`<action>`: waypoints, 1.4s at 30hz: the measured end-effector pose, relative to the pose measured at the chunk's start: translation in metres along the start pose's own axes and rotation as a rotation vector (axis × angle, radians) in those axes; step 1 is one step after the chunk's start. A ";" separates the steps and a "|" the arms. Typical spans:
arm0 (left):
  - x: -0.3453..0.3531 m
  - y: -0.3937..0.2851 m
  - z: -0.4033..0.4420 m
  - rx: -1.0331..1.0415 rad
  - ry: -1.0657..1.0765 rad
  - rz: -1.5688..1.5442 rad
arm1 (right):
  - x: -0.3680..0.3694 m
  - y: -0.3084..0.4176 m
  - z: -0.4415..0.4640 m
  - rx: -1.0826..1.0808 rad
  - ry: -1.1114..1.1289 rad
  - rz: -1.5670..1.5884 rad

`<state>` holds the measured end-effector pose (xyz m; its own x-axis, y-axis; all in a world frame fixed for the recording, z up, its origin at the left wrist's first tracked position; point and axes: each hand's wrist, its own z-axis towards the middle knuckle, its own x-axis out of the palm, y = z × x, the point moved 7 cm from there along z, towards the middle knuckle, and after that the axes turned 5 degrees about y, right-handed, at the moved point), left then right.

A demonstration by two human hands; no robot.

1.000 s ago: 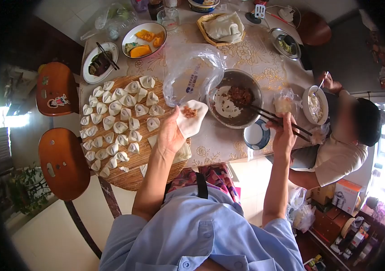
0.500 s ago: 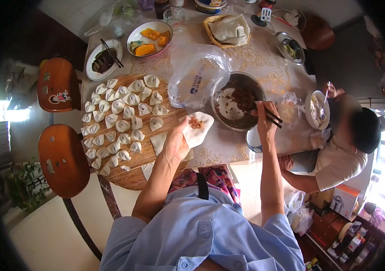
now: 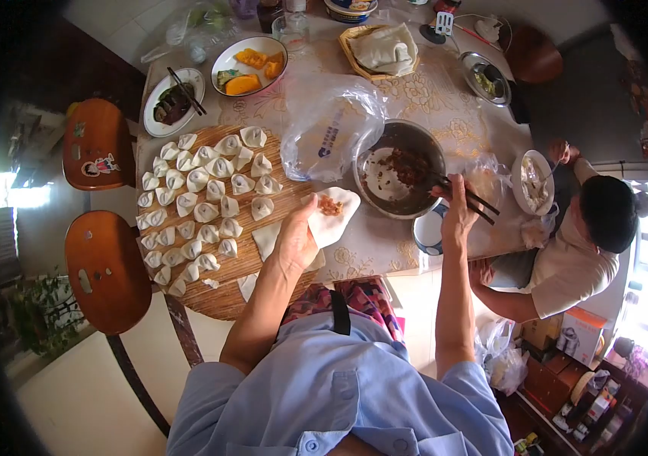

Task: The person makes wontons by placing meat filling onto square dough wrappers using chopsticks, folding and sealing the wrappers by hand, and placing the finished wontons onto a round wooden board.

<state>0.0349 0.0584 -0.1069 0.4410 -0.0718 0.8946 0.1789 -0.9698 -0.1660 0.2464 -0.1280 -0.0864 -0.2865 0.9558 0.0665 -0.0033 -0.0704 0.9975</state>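
My left hand [image 3: 296, 234] holds a white wonton wrapper [image 3: 337, 225] with a dab of reddish meat filling [image 3: 330, 205] on it. Dark chopsticks [image 3: 479, 204] are gripped in my right hand [image 3: 458, 210], beside the right rim of a steel bowl [image 3: 363, 185]. Minced filling [image 3: 407, 167] lies inside that bowl. Left of my hands, a round wooden board [image 3: 272, 205] carries rows of folded wontons [image 3: 207, 211]. Flat wrappers [image 3: 265, 239] lie at the board's edge, partly hidden by my left hand.
A plastic bag [image 3: 331, 129] lies against the steel bowl. A small white bowl [image 3: 429, 230] stands below it. At right, a person [image 3: 567, 258] sits with a bowl of food [image 3: 527, 199]. Pumpkin pieces in a bowl [image 3: 222, 59] and a plate with chopsticks [image 3: 155, 99] are at the back left.
My right hand has moved right, and the chopsticks have swung away from the filling towards the bowl's right rim. My left hand stays in place. The seated person's head has shifted downward.
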 end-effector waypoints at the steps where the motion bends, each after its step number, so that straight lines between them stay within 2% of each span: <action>1: -0.001 0.000 0.000 -0.003 0.003 0.008 | -0.001 0.004 -0.001 0.001 -0.032 0.010; 6: -0.004 0.003 0.001 -0.008 -0.045 0.019 | -0.004 0.017 0.000 -0.041 -0.048 0.014; 17: -0.007 0.009 -0.001 -0.013 -0.070 0.045 | 0.002 -0.013 0.014 -0.013 0.025 -0.146; 23: 0.004 0.008 -0.002 -0.007 -0.052 0.048 | -0.005 -0.007 0.010 -0.021 -0.091 0.034; 31: 0.028 0.017 0.017 0.012 0.112 0.066 | -0.020 0.041 -0.023 -0.013 -0.100 0.185; 34: 0.028 0.022 0.025 -0.021 0.026 0.184 | -0.018 0.065 -0.041 -0.047 -0.062 0.226; 37: 0.030 0.027 0.031 -0.061 0.002 0.173 | -0.011 0.090 -0.062 -0.115 0.026 0.222; 41: 0.050 0.030 0.030 -0.108 0.120 0.105 | 0.016 0.130 -0.100 -0.392 0.225 -0.135; 42: 0.048 0.030 0.030 -0.116 0.107 0.094 | 0.023 0.142 -0.109 -0.538 0.324 -0.415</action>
<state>0.0880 0.0329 -0.0815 0.3537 -0.1815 0.9176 0.0363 -0.9776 -0.2074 0.1352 -0.1472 0.0541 -0.4272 0.8080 -0.4058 -0.6164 0.0681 0.7845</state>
